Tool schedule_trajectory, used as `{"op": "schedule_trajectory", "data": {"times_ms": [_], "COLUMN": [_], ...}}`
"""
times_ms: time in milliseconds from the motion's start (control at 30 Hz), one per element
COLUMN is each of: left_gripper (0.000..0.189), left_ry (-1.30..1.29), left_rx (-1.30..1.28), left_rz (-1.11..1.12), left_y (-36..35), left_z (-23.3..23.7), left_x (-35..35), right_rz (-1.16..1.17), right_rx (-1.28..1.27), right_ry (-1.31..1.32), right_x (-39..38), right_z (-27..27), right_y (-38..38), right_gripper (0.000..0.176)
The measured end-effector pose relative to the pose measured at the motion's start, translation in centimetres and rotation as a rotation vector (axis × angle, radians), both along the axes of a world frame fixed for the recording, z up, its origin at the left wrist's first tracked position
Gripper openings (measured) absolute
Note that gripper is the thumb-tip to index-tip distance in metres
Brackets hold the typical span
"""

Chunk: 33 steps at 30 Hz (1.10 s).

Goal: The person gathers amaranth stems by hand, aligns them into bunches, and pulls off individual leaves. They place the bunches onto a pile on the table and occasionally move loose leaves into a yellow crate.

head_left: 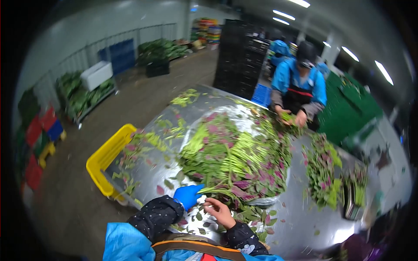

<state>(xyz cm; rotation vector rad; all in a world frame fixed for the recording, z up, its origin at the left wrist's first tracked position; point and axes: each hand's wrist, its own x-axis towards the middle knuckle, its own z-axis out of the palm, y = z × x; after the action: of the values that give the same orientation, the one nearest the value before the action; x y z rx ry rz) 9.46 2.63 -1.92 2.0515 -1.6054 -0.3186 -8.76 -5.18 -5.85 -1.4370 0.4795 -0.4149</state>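
Note:
My left hand (187, 197), in a blue glove, is closed around the pale stem ends of a small bunch of amaranth (220, 190), whose green and purple leaves point right. Just right of it, my bare right hand (220, 212) hovers with fingers apart and a little bent, holding nothing that I can see. Beyond both hands a large heap of amaranth (244, 152) lies on clear plastic (244, 118), stems and leaves in layers. Loose leaves (207, 225) are scattered below my hands.
The metal table (300, 222) carries more amaranth bunches (323, 172) at right. A yellow crate (109, 152) stands at its left edge. Across the table a co-worker (300, 82) in blue handles greens. Black stacked crates (241, 61) stand behind; a cart of greens (85, 93) is far left.

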Motion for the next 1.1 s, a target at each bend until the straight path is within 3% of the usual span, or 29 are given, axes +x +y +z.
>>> {"op": "schedule_trajectory", "data": {"times_ms": [33,133,267,333,367,400,467,533,567,600,667,767,867,900,933,1000,1067,1100], "left_gripper": [0.041,0.050,0.060,0.060,0.059,0.056,0.059,0.050,0.048,0.046,0.045,0.046,0.044,0.043,0.040,0.038,0.035,0.033], "left_ry": [0.013,0.067,0.060,0.303,0.625,0.953,1.059,1.297,1.270,1.344,1.459,2.011,2.119,2.084,1.887,1.690,1.653,1.629], "left_rx": [-0.117,-0.031,-0.210,-0.029,-0.182,-0.080,-0.200,0.279,0.146,-0.048,-0.009,0.449,0.459,0.426,0.338,0.273,0.278,0.286], "left_rz": [0.021,0.061,0.059,0.088,0.093,0.058,-0.028,-0.393,-0.454,-0.470,-0.469,-0.540,-0.297,-0.228,-0.215,-0.309,-0.330,-0.341], "left_y": [1.1,3.9,6.7,8.4,7.2,8.6,8.6,10.0,9.2,11.9,12.5,13.7,14.3,13.7,13.2,14.4,14.7,14.6], "left_z": [-0.9,-1.3,-2.8,-0.5,-6.2,-4.4,-9.0,-6.3,-10.5,-4.9,-5.3,-6.0,-7.0,-8.9,-10.9,-7.2,-5.5,-5.3], "left_x": [0.1,0.1,2.2,4.7,4.6,6.4,7.7,13.3,13.2,16.0,18.0,20.5,22.2,22.3,22.0,23.6,23.8,23.8], "right_rz": [-0.002,-0.042,-0.203,-0.286,-0.293,-0.302,-0.310,-0.227,-0.138,-0.060,-0.042,0.025,-0.075,-0.089,-0.100,-0.137,-0.103,-0.055], "right_rx": [0.124,0.522,0.680,0.647,0.592,0.538,0.333,0.119,0.044,-0.022,0.090,0.096,0.204,0.196,0.183,0.284,0.345,0.250], "right_ry": [0.052,0.051,0.061,0.101,0.128,0.152,0.272,0.372,0.328,0.328,0.318,0.520,0.724,0.708,0.695,0.677,0.513,0.497], "right_x": [0.6,3.7,8.8,11.4,12.5,13.9,16.4,19.5,20.3,21.4,24.9,28.4,31.0,30.6,30.1,29.5,29.1,28.7], "right_z": [1.8,2.2,3.0,2.4,2.3,2.5,3.6,6.0,5.9,6.6,8.9,8.5,5.8,4.4,3.1,3.4,3.3,3.5], "right_y": [0.6,1.6,3.6,4.7,5.3,5.8,7.1,8.9,8.9,9.0,10.2,9.9,10.6,10.9,11.0,11.9,12.3,12.1], "right_gripper": [0.042,0.035,0.026,0.017,0.016,0.016,0.013,0.013,0.014,0.015,0.016,0.018,0.030,0.032,0.033,0.027,0.024,0.022]}}
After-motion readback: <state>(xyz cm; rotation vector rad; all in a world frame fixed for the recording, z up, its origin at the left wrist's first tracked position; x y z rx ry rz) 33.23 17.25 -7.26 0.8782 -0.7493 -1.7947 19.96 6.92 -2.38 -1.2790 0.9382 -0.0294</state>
